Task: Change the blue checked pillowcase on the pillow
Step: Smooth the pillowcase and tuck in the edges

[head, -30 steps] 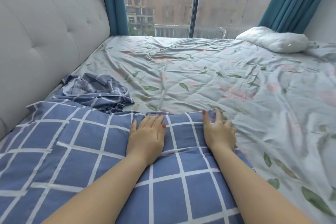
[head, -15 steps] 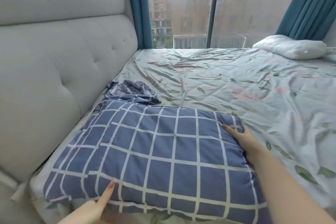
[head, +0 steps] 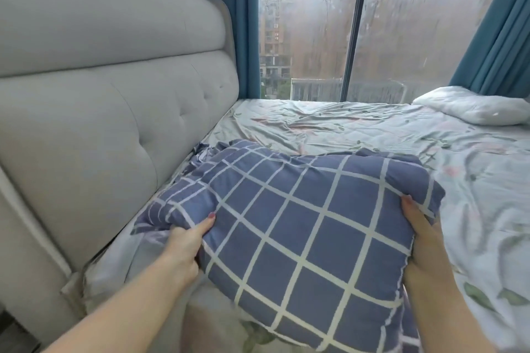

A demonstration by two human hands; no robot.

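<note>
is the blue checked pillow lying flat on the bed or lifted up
Lifted: the blue checked pillow tilts up, gripped at both sides by the left hand and right hand.

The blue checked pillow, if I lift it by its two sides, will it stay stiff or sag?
The blue checked pillow will probably sag: its cover already bunches where the left hand pinches it. It looks plump, so likely light for its size. The right hand grips the opposite edge, so loose fabric may slide over the filling.

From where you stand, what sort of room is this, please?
Most likely a bedroom in a high apartment. A bed with a floral sheet stands against a padded headboard, both hands grip a blue checked pillow, and the window shows tall buildings.
</note>
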